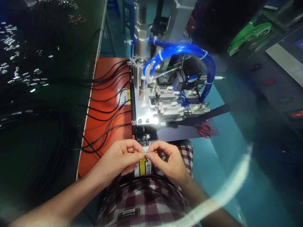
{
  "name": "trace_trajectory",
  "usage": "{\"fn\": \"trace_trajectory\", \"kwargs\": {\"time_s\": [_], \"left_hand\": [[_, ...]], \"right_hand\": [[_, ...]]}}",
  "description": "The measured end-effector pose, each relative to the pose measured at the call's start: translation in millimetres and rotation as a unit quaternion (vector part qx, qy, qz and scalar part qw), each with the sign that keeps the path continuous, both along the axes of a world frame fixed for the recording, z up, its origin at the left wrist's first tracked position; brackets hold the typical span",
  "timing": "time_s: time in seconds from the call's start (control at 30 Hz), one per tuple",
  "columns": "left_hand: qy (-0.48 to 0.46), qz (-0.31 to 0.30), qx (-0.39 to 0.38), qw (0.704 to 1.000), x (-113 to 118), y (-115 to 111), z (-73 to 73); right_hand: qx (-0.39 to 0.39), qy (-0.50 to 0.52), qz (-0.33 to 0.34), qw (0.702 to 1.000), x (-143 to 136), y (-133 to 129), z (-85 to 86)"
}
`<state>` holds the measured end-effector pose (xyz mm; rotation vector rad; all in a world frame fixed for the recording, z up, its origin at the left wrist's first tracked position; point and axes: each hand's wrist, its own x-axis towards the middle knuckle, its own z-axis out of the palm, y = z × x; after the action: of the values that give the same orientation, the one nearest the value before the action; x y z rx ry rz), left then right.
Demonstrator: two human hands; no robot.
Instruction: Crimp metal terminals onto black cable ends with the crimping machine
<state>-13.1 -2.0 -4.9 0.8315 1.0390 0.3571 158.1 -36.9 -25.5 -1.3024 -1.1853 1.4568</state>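
Note:
My left hand (125,156) and my right hand (167,158) meet at the front end of the machine (148,110), fingertips nearly touching. Both are pinched on thin, light-coloured wire ends (145,153), too small to make out well. Beneath the fingers is a white label with a yellow arrow (142,167). Black cables (111,108) run from the machine's left side over the orange-red surface (94,160) to the dark area at left.
Blue air tubes (182,49) arch above the metal cylinders. Red-handled scissors (204,130) lie on the dark plate at right. A green reel (251,36) is at upper right. A warning label (124,96) lies among the cables.

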Motion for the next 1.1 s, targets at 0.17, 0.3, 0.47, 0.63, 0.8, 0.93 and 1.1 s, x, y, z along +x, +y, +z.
{"fn": "trace_trajectory", "kwargs": {"time_s": [0.17, 0.3, 0.47, 0.63, 0.8, 0.93, 1.1], "left_hand": [[0.044, 0.001, 0.039, 0.998, 4, -3, 2.0], [0.078, 0.000, 0.098, 0.992, 7, -7, 4.6], [0.074, -0.012, 0.052, 0.996, 4, -4, 4.8], [0.060, -0.003, 0.046, 0.997, 4, -2, 1.9], [0.065, -0.009, 0.048, 0.997, 3, -1, 1.4], [0.071, -0.019, 0.045, 0.996, 3, 0, 3.6], [0.105, -0.010, 0.170, 0.980, 6, -11, 1.6]], "right_hand": [[-0.009, -0.025, -0.010, 1.000, -5, -5, 3.4], [-0.069, -0.001, -0.016, 0.997, -5, -8, 2.6], [-0.113, 0.045, -0.005, 0.993, -3, -6, 2.1], [-0.087, 0.014, -0.021, 0.996, -3, -7, 3.8], [0.006, -0.066, -0.041, 0.997, -6, -10, 2.8], [0.136, -0.171, -0.023, 0.976, -6, -11, 4.9], [0.072, -0.121, 0.003, 0.990, -3, -9, 4.1]]}}
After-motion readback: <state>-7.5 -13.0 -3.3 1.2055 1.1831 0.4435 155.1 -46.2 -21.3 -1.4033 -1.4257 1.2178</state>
